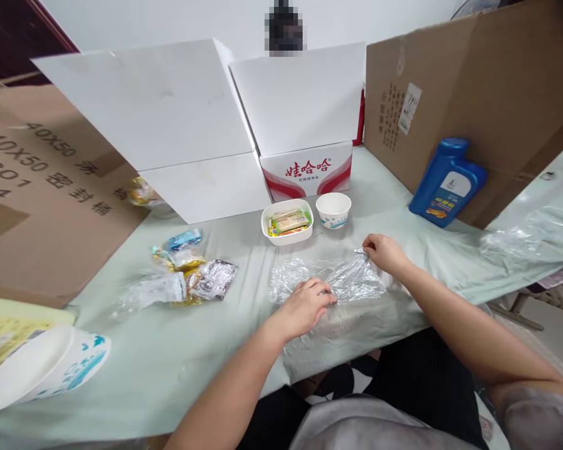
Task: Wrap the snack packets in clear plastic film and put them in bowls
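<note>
A clear, crinkled plastic sheet or bag [351, 281] lies spread on the cloth-covered table in front of me. My left hand [307, 307] rests palm down on its near left part, fingers apart and slightly bent. At the far right corner of the plastic, my right hand [385, 254] pinches its edge between thumb and fingers. Just beyond the plastic stands a white rectangular tub [288, 239] holding several small colourful packets [288, 222]. Close beside that tub is a small white paper bowl [333, 215] with a blue pattern.
Several crumpled wrappers [192, 281] lie to the left. A large white paper bucket [70, 362] lies tilted at the near left. White cartons [304, 112] stand at the back, brown cardboard boxes [42, 187] at both sides. A blue bottle [448, 184] stands at right.
</note>
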A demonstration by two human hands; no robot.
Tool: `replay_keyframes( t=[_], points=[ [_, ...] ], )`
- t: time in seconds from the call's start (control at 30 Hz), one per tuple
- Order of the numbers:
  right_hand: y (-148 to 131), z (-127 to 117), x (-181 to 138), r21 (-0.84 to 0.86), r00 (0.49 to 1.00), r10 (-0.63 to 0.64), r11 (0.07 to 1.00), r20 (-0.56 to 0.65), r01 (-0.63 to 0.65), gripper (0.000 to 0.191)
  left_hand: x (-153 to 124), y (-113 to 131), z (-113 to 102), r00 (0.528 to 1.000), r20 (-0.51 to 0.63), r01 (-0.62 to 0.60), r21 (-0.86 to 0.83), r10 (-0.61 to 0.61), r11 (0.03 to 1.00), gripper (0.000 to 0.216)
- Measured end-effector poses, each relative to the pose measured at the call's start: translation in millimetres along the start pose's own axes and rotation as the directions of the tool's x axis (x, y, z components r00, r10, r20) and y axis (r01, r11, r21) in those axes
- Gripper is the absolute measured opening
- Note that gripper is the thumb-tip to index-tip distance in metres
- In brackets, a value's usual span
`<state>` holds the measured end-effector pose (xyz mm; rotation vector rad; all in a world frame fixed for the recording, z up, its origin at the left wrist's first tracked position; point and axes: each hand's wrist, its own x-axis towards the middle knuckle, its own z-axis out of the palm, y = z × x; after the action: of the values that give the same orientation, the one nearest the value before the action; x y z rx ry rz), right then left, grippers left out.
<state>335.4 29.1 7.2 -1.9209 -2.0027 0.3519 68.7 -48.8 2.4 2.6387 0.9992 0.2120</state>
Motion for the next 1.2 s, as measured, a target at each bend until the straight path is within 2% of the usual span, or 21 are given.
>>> replay_keyframes(
  t=[0.1, 0.17, 0.23, 0.3, 0.33, 0.4, 0.43, 0.47, 0.5, 0.53, 0.6, 0.7, 0.8, 0.87, 0.9, 0.97, 1.03, 1.07, 1.13, 1.17, 1.2],
  points=[
    [-1, -4, -3, -0.018, 0.997, 0.002, 1.000, -0.076, -0.003, 0.021, 0, 3, 0, 1.000, -0.008, -0.008, 0.003, 0.008, 1.000, 0.034],
    [-5, -7, -10, -0.009, 0.995, -0.049, 0.999, -0.085, 0.049, 0.020, 0, 3, -4, 0.998, -0.048, -0.033, -0.026, 0.032, 0.999, 0.030],
    [-12, -8, -19, 0.016, 0.987, -0.156, 0.988, -0.029, 0.156, 0.019, -1, -4, -12, 0.988, -0.153, -0.035, -0.097, 0.019, 0.995, 0.021],
    [-19, -8, -29, 0.028, 0.958, -0.274, 0.962, 0.082, 0.273, 0.019, -4, -18, -22, 0.944, -0.308, 0.057, -0.187, -0.114, 0.981, 0.015],
    [-23, -7, -34, 0.021, 0.934, -0.328, 0.944, 0.145, 0.329, 0.020, -6, -28, -28, 0.896, -0.381, 0.152, -0.224, -0.230, 0.963, 0.016],
    [-27, -2, -43, -0.026, 0.883, -0.407, 0.905, 0.234, 0.424, 0.020, -11, -49, -36, 0.730, -0.479, 0.415, -0.257, -0.488, 0.873, 0.019],
    [-28, 1, -46, -0.054, 0.863, -0.438, 0.884, 0.252, 0.464, 0.020, -13, -59, -39, 0.639, -0.494, 0.537, -0.263, -0.590, 0.802, 0.025],
    [-27, 4, -49, -0.077, 0.849, -0.463, 0.866, 0.254, 0.495, 0.020, -15, -68, -40, 0.573, -0.473, 0.621, -0.283, -0.669, 0.731, 0.033],
    [-26, 7, -51, -0.093, 0.843, -0.480, 0.854, 0.242, 0.512, 0.020, -16, -74, -41, 0.538, -0.427, 0.666, -0.313, -0.727, 0.677, 0.039],
    [-24, 10, -53, -0.097, 0.842, -0.492, 0.848, 0.222, 0.521, 0.020, -16, -79, -40, 0.536, -0.366, 0.678, -0.351, -0.761, 0.646, 0.039],
    [-19, 14, -54, -0.074, 0.839, -0.515, 0.843, 0.178, 0.533, 0.020, -16, -80, -39, 0.587, -0.259, 0.641, -0.430, -0.767, 0.636, 0.025],
    [-16, 11, -54, -0.016, 0.841, -0.536, 0.843, 0.081, 0.538, 0.019, -17, -71, -43, 0.668, -0.256, 0.539, -0.481, -0.699, 0.692, 0.011],
    [-24, -1, -55, 0.050, 0.845, -0.532, 0.844, -0.048, 0.534, 0.025, -26, -56, -56, 0.821, -0.256, 0.280, -0.598, -0.510, 0.751, 0.016],
    [-35, -11, -56, 0.103, 0.834, -0.543, 0.828, -0.098, 0.551, 0.033, -34, -47, -65, 0.919, -0.185, 0.130, -0.689, -0.347, 0.713, 0.020],
    [-41, -14, -56, 0.125, 0.820, -0.563, 0.810, -0.104, 0.572, 0.040, -37, -43, -70, 0.951, -0.133, 0.099, -0.720, -0.277, 0.686, 0.022],
    [-55, -18, -57, 0.144, 0.764, -0.641, 0.751, -0.078, 0.645, 0.058, -41, -36, -76, 0.989, -0.033, 0.071, -0.753, -0.145, 0.654, 0.025],
    [-68, -17, -60, 0.124, 0.665, -0.747, 0.660, 0.000, 0.741, 0.068, -41, -33, -77, 0.999, 0.043, 0.032, -0.766, 0.003, 0.642, 0.027],
    [-73, -15, -62, 0.101, 0.610, -0.790, 0.613, 0.060, 0.784, 0.060, -39, -32, -76, 0.995, 0.069, 0.011, -0.768, 0.066, 0.640, 0.030],
    [-82, -9, -72, 0.033, 0.526, -0.825, 0.543, 0.207, 0.839, 0.028, -33, -35, -67, 0.991, 0.084, -0.007, -0.745, 0.104, 0.667, 0.036],
    [-85, -6, -79, -0.002, 0.499, -0.821, 0.519, 0.277, 0.855, 0.018, -29, -37, -61, 0.995, 0.073, 0.002, -0.708, 0.070, 0.706, 0.039],
    [-86, -3, -88, -0.030, 0.478, -0.813, 0.497, 0.334, 0.867, 0.017, -24, -40, -53, 0.999, 0.053, 0.027, -0.648, 0.009, 0.761, 0.041]
  ],
)
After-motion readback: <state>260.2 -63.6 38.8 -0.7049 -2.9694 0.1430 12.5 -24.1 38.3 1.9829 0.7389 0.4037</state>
